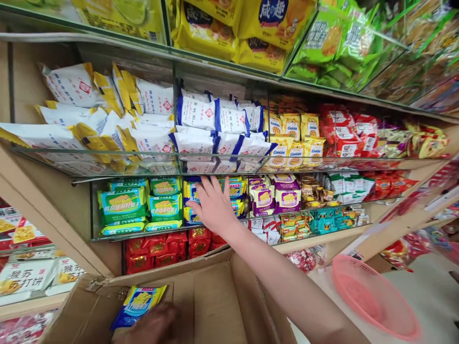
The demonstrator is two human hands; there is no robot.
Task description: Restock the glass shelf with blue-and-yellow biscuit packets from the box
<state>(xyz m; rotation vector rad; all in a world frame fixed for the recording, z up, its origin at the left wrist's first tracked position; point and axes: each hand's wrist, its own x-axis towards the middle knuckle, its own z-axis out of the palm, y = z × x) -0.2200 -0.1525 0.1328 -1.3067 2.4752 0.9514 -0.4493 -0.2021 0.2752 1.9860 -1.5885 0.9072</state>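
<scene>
My right hand point(213, 203) reaches up to the lower glass shelf, its fingers stretched out and apart over the front of the blue-and-yellow biscuit packs point(236, 188). It partly covers them, and no pack shows in its grip. Low in the view, inside an open cardboard box point(215, 291), my left hand point(154, 325) is smeared by motion. A blue-and-yellow biscuit pack point(139, 303) is tilted right beside it, its lower edge overlapped by the hand. Whether the fingers grip that pack cannot be made out.
Green biscuit packs point(122, 205) stand left of my right hand, purple ones point(287, 196) to the right. Overhead, a glass shelf edge point(215, 174) carries white packs point(197, 112). Red packs point(156, 251) lie below. A pink basket point(373, 296) is at the lower right.
</scene>
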